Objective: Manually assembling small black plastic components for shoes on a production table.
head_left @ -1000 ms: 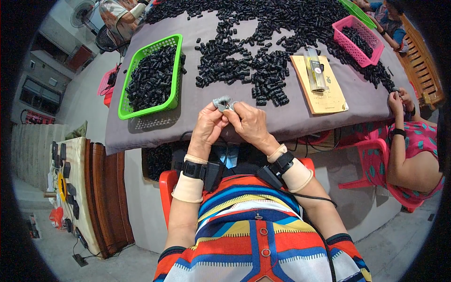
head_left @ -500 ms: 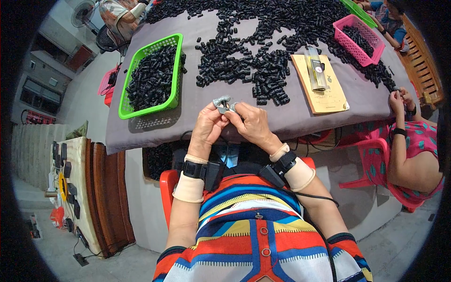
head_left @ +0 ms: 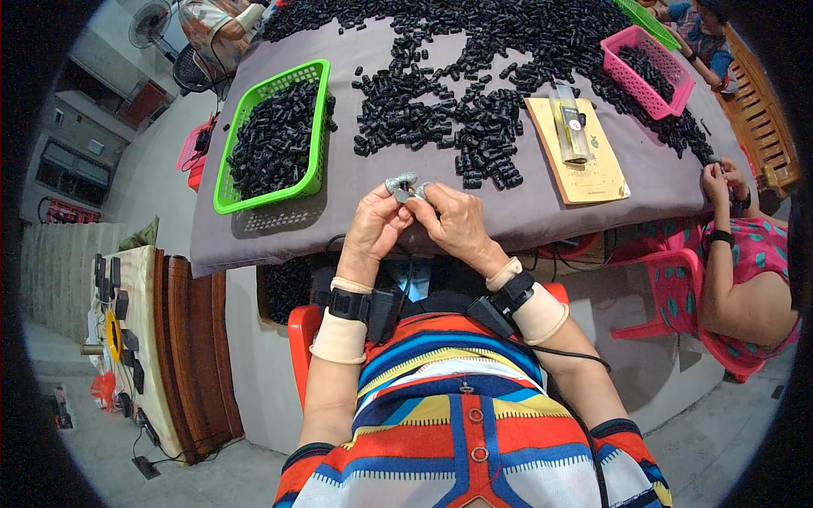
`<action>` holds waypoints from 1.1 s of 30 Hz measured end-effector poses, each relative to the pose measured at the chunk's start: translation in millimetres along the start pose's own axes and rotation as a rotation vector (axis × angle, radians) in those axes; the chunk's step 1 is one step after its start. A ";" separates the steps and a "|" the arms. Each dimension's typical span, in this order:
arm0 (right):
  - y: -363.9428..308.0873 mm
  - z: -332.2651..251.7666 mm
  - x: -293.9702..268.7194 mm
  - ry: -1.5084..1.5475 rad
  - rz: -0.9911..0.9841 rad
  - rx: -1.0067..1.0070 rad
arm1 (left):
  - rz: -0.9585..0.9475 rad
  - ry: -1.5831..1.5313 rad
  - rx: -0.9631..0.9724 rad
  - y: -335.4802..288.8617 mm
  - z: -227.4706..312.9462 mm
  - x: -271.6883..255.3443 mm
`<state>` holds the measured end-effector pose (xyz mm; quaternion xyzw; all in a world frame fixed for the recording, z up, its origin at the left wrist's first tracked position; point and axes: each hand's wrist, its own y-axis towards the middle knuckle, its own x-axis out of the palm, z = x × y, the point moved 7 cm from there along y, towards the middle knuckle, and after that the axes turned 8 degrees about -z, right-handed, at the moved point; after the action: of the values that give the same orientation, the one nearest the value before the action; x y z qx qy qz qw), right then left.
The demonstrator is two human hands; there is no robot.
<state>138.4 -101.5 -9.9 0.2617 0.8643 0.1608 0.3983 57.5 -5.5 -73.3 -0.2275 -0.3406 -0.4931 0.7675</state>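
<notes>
Part point(head_left: 410, 191), small and dark, was held near the centre of the frame, over the lower edge of the tabletop point(head_left: 525, 224). Each grip was closed to a fine pinch: the part was held from the left by the left hand point(head_left: 377, 224) and from the right by the right hand point(head_left: 453, 222). Its exact shape was hidden by fingertips in grey covers point(head_left: 398, 181). If of a kind with the black pieces point(head_left: 489, 144) strewn higher in the frame, it could be judged light, stiff and smooth, apt to slip but hardly fragile. Hold was best taken at opposite sides, with gentle pressure.
</notes>
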 end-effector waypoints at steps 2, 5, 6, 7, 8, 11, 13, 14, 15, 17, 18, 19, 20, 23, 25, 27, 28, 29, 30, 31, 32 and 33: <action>0.0 0.4 0.0 0.006 0.010 -0.014 | -0.003 -0.008 -0.009 0.2 -0.5 -0.1; 0.0 0.2 -0.1 0.013 0.007 -0.018 | 0.006 -0.011 -0.015 0.3 -0.9 -0.8; 0.1 0.3 0.0 0.013 0.008 -0.018 | -0.004 -0.014 -0.013 0.2 -0.6 0.0; 0.2 0.4 0.5 0.007 0.003 -0.018 | -0.014 -0.018 -0.012 0.2 -0.3 0.9; 0.3 0.5 1.1 0.000 -0.002 -0.017 | -0.014 -0.018 -0.012 0.1 -0.2 1.6; 0.0 1.2 2.4 -0.009 0.005 -0.007 | -0.003 -0.008 -0.014 0.0 0.2 1.5; 0.5 -0.6 1.8 -0.015 0.017 -0.001 | -0.031 0.002 -0.017 -0.3 0.1 1.0; 0.5 -1.1 0.9 -0.021 0.029 0.005 | -0.030 0.003 -0.017 -0.7 0.0 0.6; 0.2 -0.6 0.4 -0.021 0.030 0.005 | -0.027 -0.001 -0.016 -0.7 0.1 1.2; -0.6 -0.8 -0.1 -0.005 0.015 -0.020 | -0.023 -0.002 -0.014 -1.0 1.0 3.9; -0.7 0.4 0.4 -0.006 0.012 -0.018 | -0.003 -0.006 -0.014 -0.8 0.6 3.3; -0.7 1.3 1.2 -0.004 0.005 -0.019 | 0.018 -0.010 -0.014 -0.6 0.1 1.8; -0.6 2.2 2.2 -0.002 -0.002 -0.019 | 0.019 -0.013 -0.016 0.1 -0.6 -0.1; 0.1 -0.7 0.1 -0.008 -0.018 -0.015 | 0.001 -0.012 -0.016 0.7 -0.7 0.2; 0.2 -1.0 -0.4 -0.012 -0.011 -0.009 | -0.009 0.025 -0.017 0.5 0.4 4.1; 0.7 -1.6 0.3 -0.016 -0.005 -0.005 | -0.021 0.025 -0.016 0.6 0.7 3.7; 0.7 -1.3 0.5 -0.018 0.010 0.003 | -0.032 0.024 -0.015 0.3 1.1 3.6; 0.7 -1.6 0.2 -0.020 0.025 0.009 | -0.032 0.026 -0.011 -0.8 1.4 3.3; 1.6 -2.1 -0.7 -0.021 0.027 0.004 | -0.020 0.017 -0.009 -0.7 1.4 2.9; 1.3 -2.8 -2.8 0.012 0.038 -0.003 | -0.008 0.008 -0.006 -1.1 1.6 2.8; 0.9 -3.5 -4.7 0.046 0.049 -0.011 | -0.011 0.011 -0.001 -1.7 1.8 4.2; 0.6 -4.3 -6.5 0.045 0.052 -0.017 | 0.026 0.027 -0.001 -2.6 2.1 5.6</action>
<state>138.9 -105.1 -2.9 0.2768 0.8645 0.1844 0.3768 56.1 -8.5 -67.7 -0.2255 -0.3268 -0.4862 0.7784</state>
